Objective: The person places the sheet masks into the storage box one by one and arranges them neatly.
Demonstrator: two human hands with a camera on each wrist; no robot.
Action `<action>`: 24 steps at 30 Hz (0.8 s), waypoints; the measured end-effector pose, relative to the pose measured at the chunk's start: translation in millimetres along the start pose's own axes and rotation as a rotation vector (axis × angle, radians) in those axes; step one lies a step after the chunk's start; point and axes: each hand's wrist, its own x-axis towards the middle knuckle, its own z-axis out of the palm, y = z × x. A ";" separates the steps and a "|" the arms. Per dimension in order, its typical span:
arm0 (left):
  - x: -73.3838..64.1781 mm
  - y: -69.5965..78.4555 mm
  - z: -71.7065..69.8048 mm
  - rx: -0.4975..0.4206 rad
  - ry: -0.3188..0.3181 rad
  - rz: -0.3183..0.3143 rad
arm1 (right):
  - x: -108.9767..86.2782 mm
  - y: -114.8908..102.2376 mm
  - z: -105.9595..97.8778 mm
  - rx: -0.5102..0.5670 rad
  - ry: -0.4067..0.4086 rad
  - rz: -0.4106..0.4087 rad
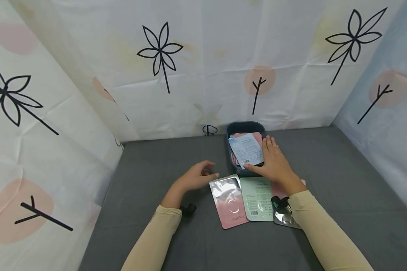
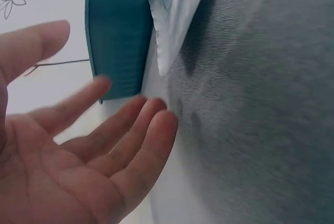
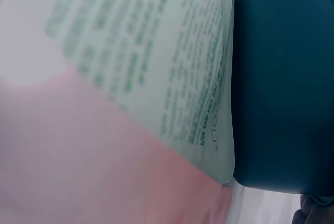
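Note:
My right hand lies over the right side of a dark blue bin, its fingers straight and spread. Its thumb reaches the lower edge of a light blue printed sachet on top of the bin's contents. Pink sachets show beneath that one. To the left of the bin, my left hand hovers with loosely bent fingers and an empty palm, as the left wrist view shows. Its thumb is beside the top corner of a silver-and-pink sachet.
A pale green printed sachet lies in the middle of the front row. Right of it, a pink-and-silver sachet is partly hidden under my right wrist. The grey tabletop meets patterned white cloth walls behind and at the sides.

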 end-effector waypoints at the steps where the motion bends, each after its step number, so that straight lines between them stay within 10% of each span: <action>1: -3.2 -0.9 0.4 0.005 -0.011 0.009 | 0.2 0.0 -0.3 -0.002 0.001 -0.001; 24: -30.9 -13.8 24.5 -0.001 0.038 0.063 | -1.1 -2.9 -2.1 -0.002 -0.007 0.003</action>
